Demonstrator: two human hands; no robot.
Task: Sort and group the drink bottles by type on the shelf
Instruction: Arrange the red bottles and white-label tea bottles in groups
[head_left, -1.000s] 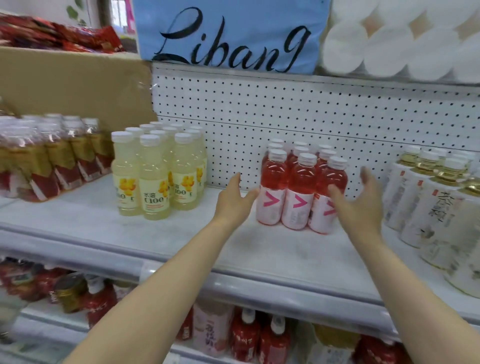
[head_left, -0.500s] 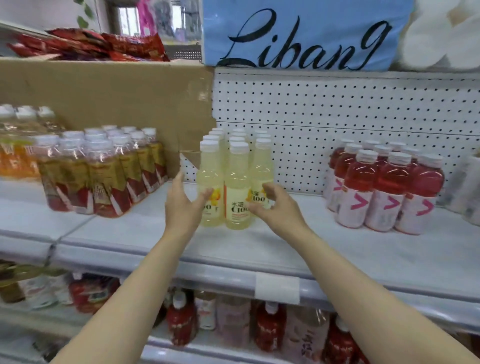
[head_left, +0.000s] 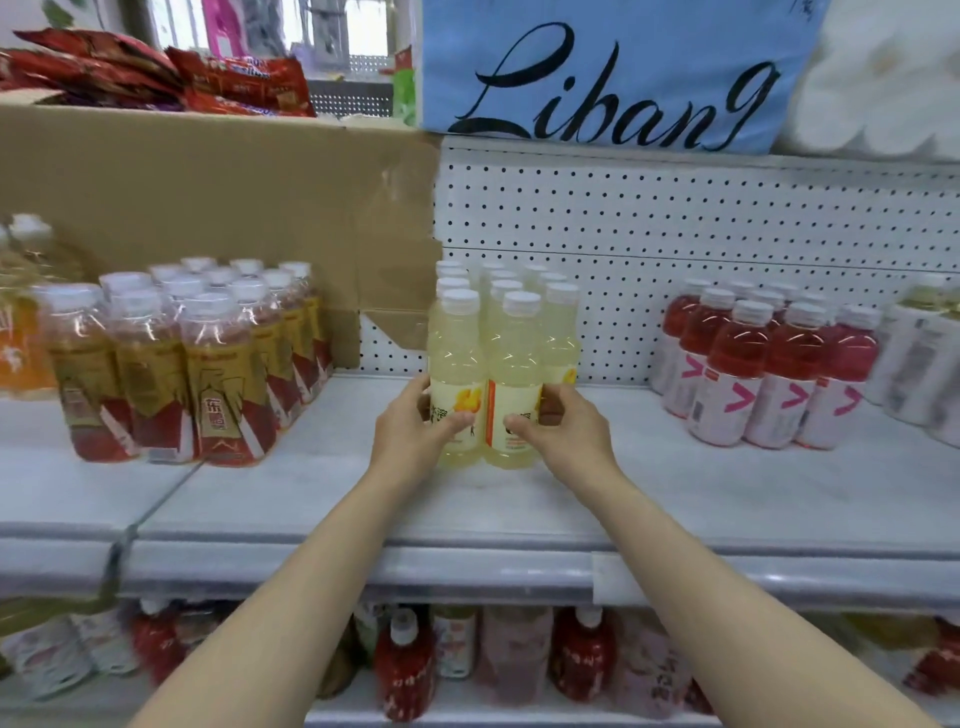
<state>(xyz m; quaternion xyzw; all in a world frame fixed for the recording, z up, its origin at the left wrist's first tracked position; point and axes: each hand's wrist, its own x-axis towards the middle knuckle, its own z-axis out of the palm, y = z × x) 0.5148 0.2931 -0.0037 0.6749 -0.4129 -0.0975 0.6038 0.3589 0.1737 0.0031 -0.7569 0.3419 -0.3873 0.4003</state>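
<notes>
We see pale yellow bottles (head_left: 501, 364) w/ white caps; left of them gold-red labelled bottles (head_left: 187, 374), right of them red bottles (head_left: 769, 369) w/ pink arrows, above them blue sign (head_left: 613, 73), black script.

Both hands (head_left: 415, 434) around yellow bottles (head_left: 501, 364)

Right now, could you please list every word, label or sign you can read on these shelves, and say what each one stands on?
"Liban9" in black script: blue sign above the pegboard.
">" in pink: white labels of the red bottles.
Yellow bottles, gripped by the left hand and right hand: print blurred, partly covered.
Red and gold bottles: characters unreadable.
Red snack packets: print too blurred.
</notes>
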